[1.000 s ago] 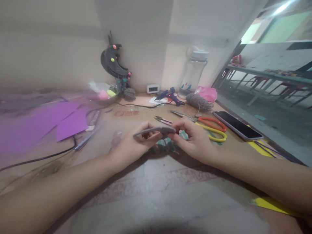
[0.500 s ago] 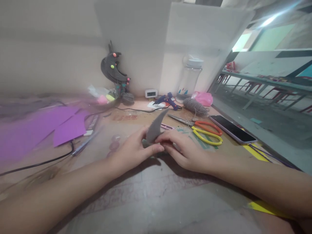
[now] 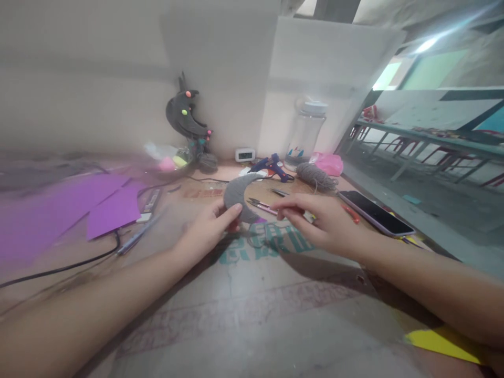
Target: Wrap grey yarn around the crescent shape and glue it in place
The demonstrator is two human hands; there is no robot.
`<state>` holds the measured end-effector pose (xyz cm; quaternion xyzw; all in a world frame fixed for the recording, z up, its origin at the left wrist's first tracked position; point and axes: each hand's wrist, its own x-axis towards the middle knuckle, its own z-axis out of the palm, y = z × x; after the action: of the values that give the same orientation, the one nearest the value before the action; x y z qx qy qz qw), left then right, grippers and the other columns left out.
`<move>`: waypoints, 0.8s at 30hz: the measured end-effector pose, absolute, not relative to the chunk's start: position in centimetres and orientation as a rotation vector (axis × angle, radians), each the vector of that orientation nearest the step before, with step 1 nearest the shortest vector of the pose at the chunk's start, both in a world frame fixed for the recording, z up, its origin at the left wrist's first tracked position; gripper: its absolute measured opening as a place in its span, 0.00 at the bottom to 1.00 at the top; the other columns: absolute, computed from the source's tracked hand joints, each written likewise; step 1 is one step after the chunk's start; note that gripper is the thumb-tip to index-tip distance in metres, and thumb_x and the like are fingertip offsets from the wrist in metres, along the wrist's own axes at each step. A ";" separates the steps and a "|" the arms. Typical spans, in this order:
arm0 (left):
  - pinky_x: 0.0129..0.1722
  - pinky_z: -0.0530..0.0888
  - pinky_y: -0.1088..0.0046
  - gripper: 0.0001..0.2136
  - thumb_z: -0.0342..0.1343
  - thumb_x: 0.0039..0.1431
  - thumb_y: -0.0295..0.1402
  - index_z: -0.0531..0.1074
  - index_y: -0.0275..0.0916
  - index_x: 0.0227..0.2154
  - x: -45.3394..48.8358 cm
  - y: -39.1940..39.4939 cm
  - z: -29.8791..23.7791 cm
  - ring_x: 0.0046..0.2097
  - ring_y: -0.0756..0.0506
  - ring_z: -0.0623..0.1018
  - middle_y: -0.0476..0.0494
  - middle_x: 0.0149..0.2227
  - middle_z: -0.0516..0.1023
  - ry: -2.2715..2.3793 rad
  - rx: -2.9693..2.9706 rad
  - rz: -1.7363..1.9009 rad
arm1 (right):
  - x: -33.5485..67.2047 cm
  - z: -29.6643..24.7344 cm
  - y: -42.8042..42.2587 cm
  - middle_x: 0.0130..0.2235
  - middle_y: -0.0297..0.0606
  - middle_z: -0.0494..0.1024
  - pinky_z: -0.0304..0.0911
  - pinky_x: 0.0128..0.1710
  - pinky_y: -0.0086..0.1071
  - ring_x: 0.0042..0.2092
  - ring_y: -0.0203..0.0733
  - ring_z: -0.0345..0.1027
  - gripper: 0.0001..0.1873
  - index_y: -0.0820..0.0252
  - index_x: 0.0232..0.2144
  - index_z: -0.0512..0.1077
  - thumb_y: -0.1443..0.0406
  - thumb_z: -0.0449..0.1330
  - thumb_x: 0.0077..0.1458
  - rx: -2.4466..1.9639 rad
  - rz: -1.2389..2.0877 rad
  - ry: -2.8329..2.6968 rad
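Observation:
My left hand [image 3: 212,226] pinches a crescent shape [image 3: 235,193] wrapped in grey yarn, its thumb on the near face. The crescent stands upright above the table, and a small purple patch [image 3: 260,220] shows at its lower tip. To the right of it, my right hand [image 3: 321,219] is apart from the crescent, thumb and fingers pinched together. Whatever lies between those fingers is too small to make out. Pink-handled thread snips [image 3: 263,207] lie just behind, between the two hands. Large scissors [image 3: 279,192] are mostly covered by my right hand.
A glue gun [image 3: 272,168], a grey yarn skein [image 3: 315,176] and a water bottle [image 3: 309,128] stand toward the back. A phone [image 3: 376,212] lies at right. Purple paper [image 3: 112,210] and a pen [image 3: 136,236] are left. A darker crescent with pompoms [image 3: 187,115] is by the wall.
My hands have separated. The right has moved away to the right, now covering most of the scissors. The left has turned the crescent so its curved face shows.

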<state>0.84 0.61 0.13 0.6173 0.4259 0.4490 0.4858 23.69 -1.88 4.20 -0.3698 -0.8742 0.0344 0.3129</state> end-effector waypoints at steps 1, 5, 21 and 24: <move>0.29 0.67 0.75 0.10 0.56 0.58 0.39 0.70 0.39 0.27 0.9 0.6 0.2 0.27 0.49 0.70 0.52 0.23 0.71 1.023 1.481 1.095 | 24.0 4.2 -1.3 0.34 0.36 0.80 0.64 0.31 0.29 0.32 0.37 0.72 0.12 0.58 0.43 0.74 0.67 0.53 0.61 -1.005 0.086 -2.272; 0.28 0.66 0.76 0.07 0.56 0.57 0.37 0.71 0.39 0.30 0.9 0.8 0.0 0.26 0.50 0.71 0.52 0.24 0.72 1.000 1.448 1.093 | 25.3 4.0 1.0 0.35 0.36 0.79 0.64 0.32 0.30 0.35 0.39 0.71 0.08 0.58 0.39 0.72 0.65 0.54 0.60 -1.191 0.045 -2.150; 0.29 0.67 0.75 0.10 0.57 0.57 0.41 0.69 0.38 0.31 0.5 1.5 -1.0 0.27 0.49 0.72 0.52 0.24 0.73 1.056 1.487 1.096 | 27.5 2.4 15.2 0.52 0.51 0.75 0.62 0.54 0.41 0.53 0.54 0.70 0.24 0.69 0.53 0.70 0.59 0.60 0.58 -1.723 0.194 -2.057; 0.28 0.67 0.75 0.11 0.57 0.56 0.42 0.68 0.38 0.32 0.6 1.4 -0.9 0.27 0.49 0.72 0.53 0.25 0.73 1.045 1.441 1.097 | 26.4 1.8 16.8 0.49 0.46 0.76 0.66 0.51 0.43 0.49 0.49 0.71 0.20 0.65 0.49 0.71 0.57 0.61 0.59 -1.741 0.251 -2.065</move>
<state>0.60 1.44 -0.89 0.5964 0.4322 0.4540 0.5014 26.38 16.83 1.83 -0.6273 -0.7437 0.0904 0.2128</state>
